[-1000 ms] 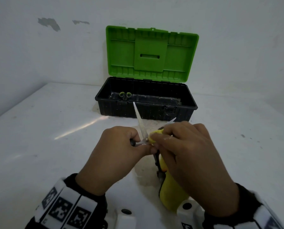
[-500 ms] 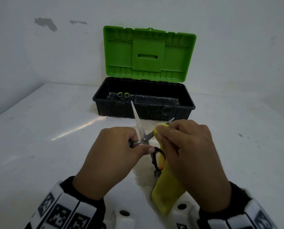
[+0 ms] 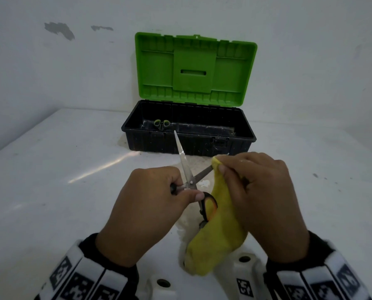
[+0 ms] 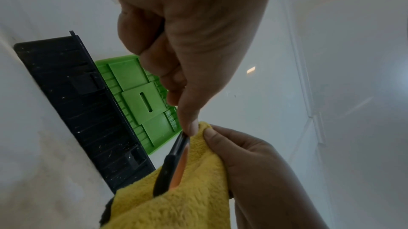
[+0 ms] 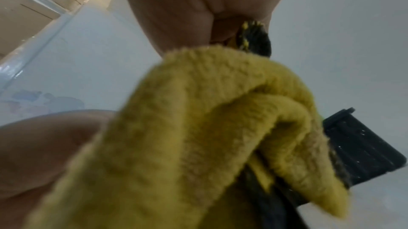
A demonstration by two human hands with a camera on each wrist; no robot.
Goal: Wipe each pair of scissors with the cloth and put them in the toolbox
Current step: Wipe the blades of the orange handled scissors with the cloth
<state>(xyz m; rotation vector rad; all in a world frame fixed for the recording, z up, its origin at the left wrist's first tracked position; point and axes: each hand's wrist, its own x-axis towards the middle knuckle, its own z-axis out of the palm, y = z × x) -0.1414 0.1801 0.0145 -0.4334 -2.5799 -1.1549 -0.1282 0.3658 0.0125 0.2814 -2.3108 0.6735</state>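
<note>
Fingers point(image 3: 228, 167) of the right hand point(image 3: 265, 198) pinch the yellow cloth point(image 3: 219, 234) around one blade of the open scissors point(image 3: 189, 180), whose handle the left hand point(image 3: 146, 204) grips just beside it. That blade's long axis points up and right, towards the open toolbox point(image 3: 189, 144) beyond on the white table point(image 3: 51, 169). Only the head view shows the green-handled scissors point(image 3: 162, 124) already inside.

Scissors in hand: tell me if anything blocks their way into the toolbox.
Nothing visible does. The toolbox stands open beyond the scissors, only bare table between. Green-handled scissors lie at the box's left end; the rest looks free.
</note>
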